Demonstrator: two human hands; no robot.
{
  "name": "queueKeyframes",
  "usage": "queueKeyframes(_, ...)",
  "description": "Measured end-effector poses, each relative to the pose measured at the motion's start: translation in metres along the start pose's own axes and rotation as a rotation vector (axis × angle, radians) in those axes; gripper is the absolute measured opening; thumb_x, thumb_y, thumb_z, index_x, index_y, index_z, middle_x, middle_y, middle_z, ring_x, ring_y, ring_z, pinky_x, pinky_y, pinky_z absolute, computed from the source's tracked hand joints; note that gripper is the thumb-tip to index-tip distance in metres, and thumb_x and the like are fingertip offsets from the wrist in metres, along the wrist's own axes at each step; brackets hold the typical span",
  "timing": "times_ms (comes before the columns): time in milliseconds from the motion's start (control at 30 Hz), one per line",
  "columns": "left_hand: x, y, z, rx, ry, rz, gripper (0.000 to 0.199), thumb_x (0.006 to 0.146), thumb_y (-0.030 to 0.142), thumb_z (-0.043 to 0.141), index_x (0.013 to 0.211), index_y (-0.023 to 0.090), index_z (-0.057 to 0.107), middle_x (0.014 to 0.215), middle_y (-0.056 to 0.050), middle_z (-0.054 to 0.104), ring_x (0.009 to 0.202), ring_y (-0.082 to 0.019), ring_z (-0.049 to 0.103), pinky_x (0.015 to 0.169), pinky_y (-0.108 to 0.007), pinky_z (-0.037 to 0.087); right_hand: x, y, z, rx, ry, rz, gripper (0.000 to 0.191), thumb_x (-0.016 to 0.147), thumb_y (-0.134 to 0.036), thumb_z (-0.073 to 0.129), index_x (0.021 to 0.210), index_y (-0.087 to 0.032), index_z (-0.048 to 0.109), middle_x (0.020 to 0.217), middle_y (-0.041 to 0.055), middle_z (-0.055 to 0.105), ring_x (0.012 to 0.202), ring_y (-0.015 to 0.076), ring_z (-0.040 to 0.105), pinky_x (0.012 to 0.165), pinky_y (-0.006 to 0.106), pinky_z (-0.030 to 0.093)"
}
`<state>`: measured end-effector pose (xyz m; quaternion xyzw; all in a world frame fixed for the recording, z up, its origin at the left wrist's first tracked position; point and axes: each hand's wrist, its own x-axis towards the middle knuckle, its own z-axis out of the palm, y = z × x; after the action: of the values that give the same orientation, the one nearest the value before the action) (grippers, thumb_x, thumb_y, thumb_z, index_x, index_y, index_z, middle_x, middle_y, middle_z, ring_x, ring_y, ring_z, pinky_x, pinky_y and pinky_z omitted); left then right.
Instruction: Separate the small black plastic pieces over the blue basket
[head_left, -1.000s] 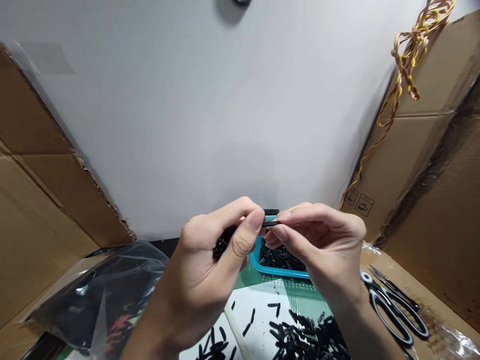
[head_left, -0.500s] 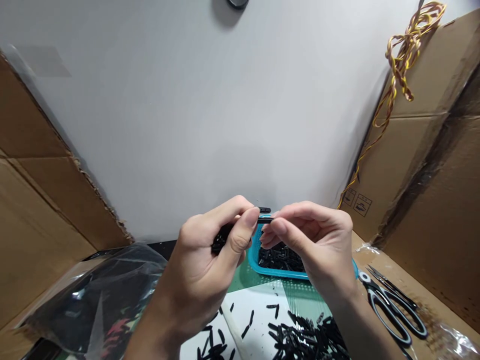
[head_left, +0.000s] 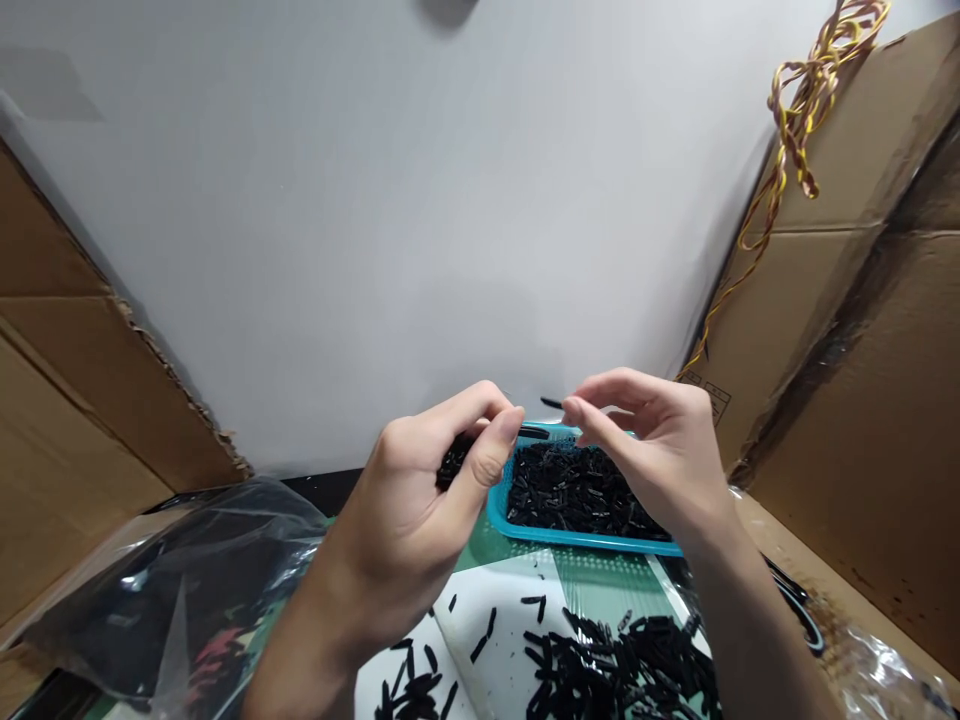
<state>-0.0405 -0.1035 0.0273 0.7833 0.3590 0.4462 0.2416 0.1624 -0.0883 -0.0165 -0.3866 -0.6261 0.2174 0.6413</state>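
Observation:
My left hand (head_left: pixel 442 480) is closed around several small black strips (head_left: pixel 453 462), which show in the palm. Between its thumb and forefinger one narrow black piece (head_left: pixel 534 433) sticks out to the right. My right hand (head_left: pixel 645 430) pinches another thin black strip (head_left: pixel 552 403) by its end, a little above and right of that piece; the two are apart. Behind and below the hands stands a blue basket (head_left: pixel 555 537) full of similar black pieces (head_left: pixel 574 490). The exact kind of these small pieces is too fine to tell.
A pile of black pieces (head_left: pixel 622 665) and loose ones lie on white paper (head_left: pixel 510 590) over a green mat. A clear plastic bag (head_left: pixel 187 580) lies left, scissors (head_left: pixel 802 615) right. Cardboard walls (head_left: pixel 840 300) flank both sides; a twisted yellow-brown cord (head_left: pixel 787 130) hangs on one.
My right hand has moved away from my left and now holds a separate black strip. The view has shifted slightly, showing more of the basket and pile.

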Motion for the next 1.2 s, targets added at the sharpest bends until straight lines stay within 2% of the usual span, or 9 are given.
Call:
queueKeyframes(67,0.000,0.000,0.000,-0.002,-0.002,-0.010,0.039,0.110,0.039,0.050,0.076,0.022,0.054,0.060,0.006,0.044,0.051,-0.009,0.039,0.047,-0.023,0.032,0.004,0.008,-0.008,-0.270,-0.044,0.000,0.007,0.093,-0.019,0.078,0.089,-0.023,0.082,0.084,0.0007,0.081,0.076,0.0173,0.075,0.069,0.032,0.061)
queueKeyframes(133,0.000,0.000,0.000,0.006,-0.015,-0.018,0.040,0.110,0.041,0.049,0.076,0.022,0.054,0.061,0.006,0.043,0.052,-0.009,0.039,0.047,-0.023,0.033,0.005,0.009,-0.010,-0.379,-0.043,0.003,0.011,0.095,-0.018,0.075,0.093,-0.023,0.084,0.086,0.0015,0.082,0.077,0.0185,0.075,0.070,0.034,0.060)
queueKeyframes(300,0.000,0.000,0.001,0.015,-0.030,-0.018,0.038,0.110,0.041,0.050,0.079,0.022,0.059,0.062,0.006,0.042,0.052,-0.010,0.037,0.048,-0.025,0.031,-0.005,-0.014,-0.003,0.066,-0.176,-0.028,0.014,0.099,-0.023,0.075,0.105,-0.029,0.086,0.090,-0.0010,0.083,0.080,0.0151,0.077,0.069,0.026,0.062)
queueKeyframes(400,0.000,0.002,0.001,-0.016,-0.004,0.004,0.037,0.110,0.036,0.050,0.078,0.022,0.060,0.061,0.006,0.042,0.052,-0.010,0.036,0.048,-0.025,0.031,-0.013,-0.024,0.001,0.210,-0.207,-0.022,0.012,0.096,-0.022,0.081,0.102,-0.029,0.087,0.090,-0.0018,0.084,0.074,0.0130,0.077,0.066,0.023,0.063)
queueKeyframes(600,0.001,0.004,-0.002,0.032,-0.053,0.037,0.039,0.112,0.035,0.047,0.075,0.022,0.056,0.060,0.006,0.045,0.051,-0.009,0.038,0.046,-0.022,0.033,-0.014,-0.020,0.006,0.291,-0.200,0.012,0.016,0.088,-0.012,0.086,0.097,-0.025,0.088,0.084,0.0005,0.085,0.064,0.0145,0.078,0.057,0.023,0.064)
queueKeyframes(700,0.000,0.006,-0.002,0.020,0.015,0.032,0.041,0.111,0.034,0.048,0.072,0.022,0.053,0.058,0.006,0.043,0.049,-0.009,0.036,0.044,-0.023,0.030,-0.014,-0.019,0.008,0.314,-0.208,0.021,0.020,0.086,-0.009,0.086,0.097,-0.025,0.089,0.084,0.0007,0.086,0.066,0.0149,0.078,0.060,0.024,0.065)
queueKeyframes(900,0.001,0.007,-0.003,0.003,-0.037,0.058,0.044,0.111,0.033,0.048,0.069,0.022,0.049,0.057,0.006,0.040,0.048,-0.009,0.036,0.043,-0.023,0.032,-0.015,-0.023,0.010,0.360,-0.262,0.045,0.012,0.094,-0.017,0.081,0.098,-0.025,0.090,0.084,0.0032,0.085,0.067,0.0163,0.076,0.060,0.027,0.064)
queueKeyframes(1067,0.003,0.005,0.000,0.053,0.007,0.031,0.045,0.111,0.033,0.050,0.067,0.022,0.047,0.055,0.006,0.040,0.049,-0.009,0.035,0.045,-0.024,0.032,-0.014,-0.024,0.011,0.264,-0.214,-0.067,0.027,0.080,-0.006,0.090,0.098,-0.025,0.089,0.086,-0.0001,0.086,0.074,0.0152,0.077,0.067,0.024,0.063)
queueKeyframes(1200,0.003,0.003,-0.001,0.046,-0.020,0.023,0.045,0.111,0.034,0.049,0.067,0.022,0.048,0.055,0.006,0.042,0.050,-0.010,0.038,0.046,-0.025,0.034,-0.013,-0.024,0.008,0.216,-0.218,-0.049,0.022,0.086,-0.008,0.085,0.099,-0.026,0.089,0.083,-0.0006,0.084,0.071,0.0146,0.075,0.065,0.025,0.061)
